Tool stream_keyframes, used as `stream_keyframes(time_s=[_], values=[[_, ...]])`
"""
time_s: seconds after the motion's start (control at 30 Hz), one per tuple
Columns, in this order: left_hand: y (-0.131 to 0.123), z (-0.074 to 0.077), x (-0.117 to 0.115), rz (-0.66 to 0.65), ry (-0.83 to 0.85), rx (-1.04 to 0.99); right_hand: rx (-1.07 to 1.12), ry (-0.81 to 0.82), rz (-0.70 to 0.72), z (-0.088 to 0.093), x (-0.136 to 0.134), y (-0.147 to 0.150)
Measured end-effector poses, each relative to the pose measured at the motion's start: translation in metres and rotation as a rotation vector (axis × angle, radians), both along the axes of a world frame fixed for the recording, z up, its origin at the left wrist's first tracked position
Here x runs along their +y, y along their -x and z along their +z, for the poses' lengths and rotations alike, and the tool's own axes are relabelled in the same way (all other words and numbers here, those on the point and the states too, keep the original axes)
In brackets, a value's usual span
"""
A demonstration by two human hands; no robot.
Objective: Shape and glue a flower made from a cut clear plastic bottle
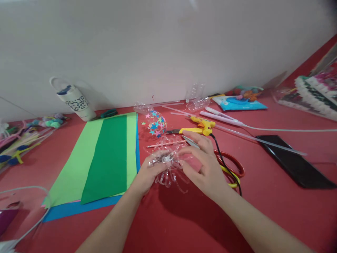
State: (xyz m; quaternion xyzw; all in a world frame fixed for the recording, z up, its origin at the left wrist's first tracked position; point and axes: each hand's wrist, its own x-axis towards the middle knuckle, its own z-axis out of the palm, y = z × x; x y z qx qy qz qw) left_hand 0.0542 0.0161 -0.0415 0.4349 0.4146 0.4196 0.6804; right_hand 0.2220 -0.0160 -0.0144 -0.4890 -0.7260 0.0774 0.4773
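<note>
My left hand [152, 168] is closed around a clear plastic piece [166, 159], which looks like a cut bottle end with many thin curled strips fanning out. A whitish spot shows at its middle. From the right, my right hand [201, 163] has its thumb and index finger bent around the curled strips at that side; the exact contact is blurred. Just behind the hands lie a pink pencil [164, 143] and scissors with red and yellow handles [233, 163], partly hidden by my right hand. A yellow cutter [191, 130] lies beyond them.
Behind stands a clear plastic piece with coloured stars [157, 124]. A yellow glue gun [204, 124] with a black cord, a pink straightener [223, 117] and a phone [295, 160] lie right. Green paper sheets [107, 158] and a white bottle [76, 102] are left.
</note>
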Motion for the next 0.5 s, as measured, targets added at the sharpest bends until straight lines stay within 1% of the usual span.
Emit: stream_keyframes(time_s=[0.07,0.17,0.23,0.33,0.43,0.5], values=[[-0.0008,0.0007,0.0005,0.05,0.02,-0.002,-0.017,-0.087,-0.045,0.0011,-0.0022,0.0003],[-0.0008,0.0013,0.0011,0.054,0.02,-0.008,-0.113,-0.203,-0.019,0.0021,-0.0046,0.0011],[-0.0003,0.0013,0.0012,0.038,0.001,-0.015,-0.188,-0.219,0.009,0.0013,-0.0049,0.0017],[-0.0003,0.0015,0.001,0.031,-0.033,-0.048,-0.262,-0.223,0.004,-0.0011,-0.004,0.0019],[-0.0013,0.003,0.0007,0.039,-0.03,-0.057,-0.303,-0.258,-0.01,-0.0026,-0.0035,0.0014],[-0.0019,0.0047,0.0004,0.05,-0.025,-0.06,-0.339,-0.263,0.009,-0.0031,-0.0034,0.0013]])
